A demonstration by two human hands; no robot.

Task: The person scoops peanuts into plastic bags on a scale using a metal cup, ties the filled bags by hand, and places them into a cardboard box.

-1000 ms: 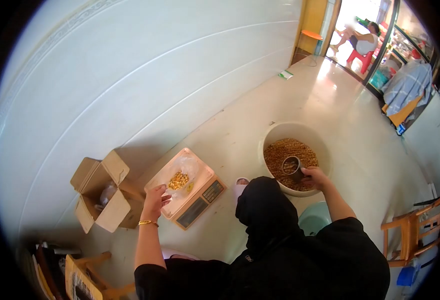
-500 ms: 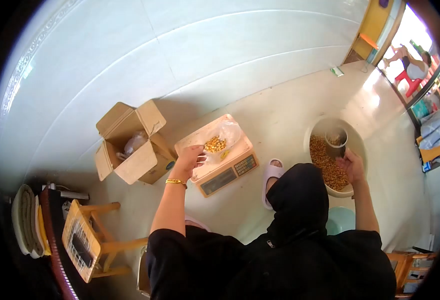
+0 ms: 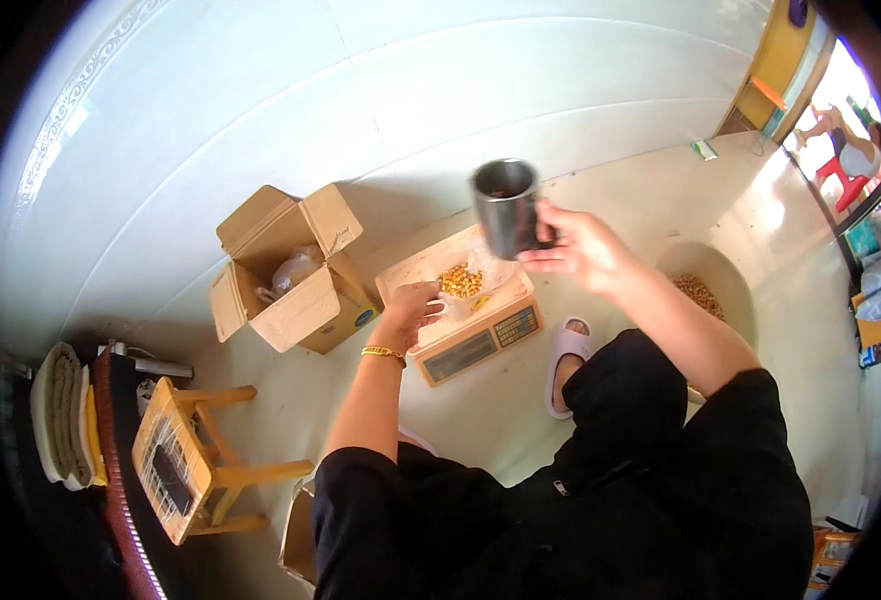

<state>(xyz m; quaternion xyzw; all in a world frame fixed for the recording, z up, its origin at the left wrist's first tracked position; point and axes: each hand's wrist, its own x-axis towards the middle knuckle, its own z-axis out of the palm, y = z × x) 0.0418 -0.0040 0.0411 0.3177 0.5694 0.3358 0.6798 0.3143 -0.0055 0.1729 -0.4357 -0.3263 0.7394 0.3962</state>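
Observation:
A dark metal mug (image 3: 507,212) is held up by its handle in my right hand (image 3: 572,243), above the far right part of the scale. The scale (image 3: 465,345) lies on the floor with its keypad and display facing me. On its plate a clear plastic bag (image 3: 495,272) holds yellow kernels (image 3: 459,281). My left hand (image 3: 415,305), with a gold bracelet at the wrist, pinches the near left edge of the bag. The tub (image 3: 735,290) with brown kernels (image 3: 698,294) stands to the right, partly hidden by my right arm.
An open cardboard box (image 3: 300,310) with a plastic bag inside stands left of the scale. A wooden stool (image 3: 175,470) is at the lower left. My slippered foot (image 3: 568,370) is between scale and tub. A person sits on a red stool (image 3: 840,185) beyond the doorway.
My right hand has lifted the mug out of the tub and carried it left to the scale. My left hand has stayed at the bag. The view has turned to the left.

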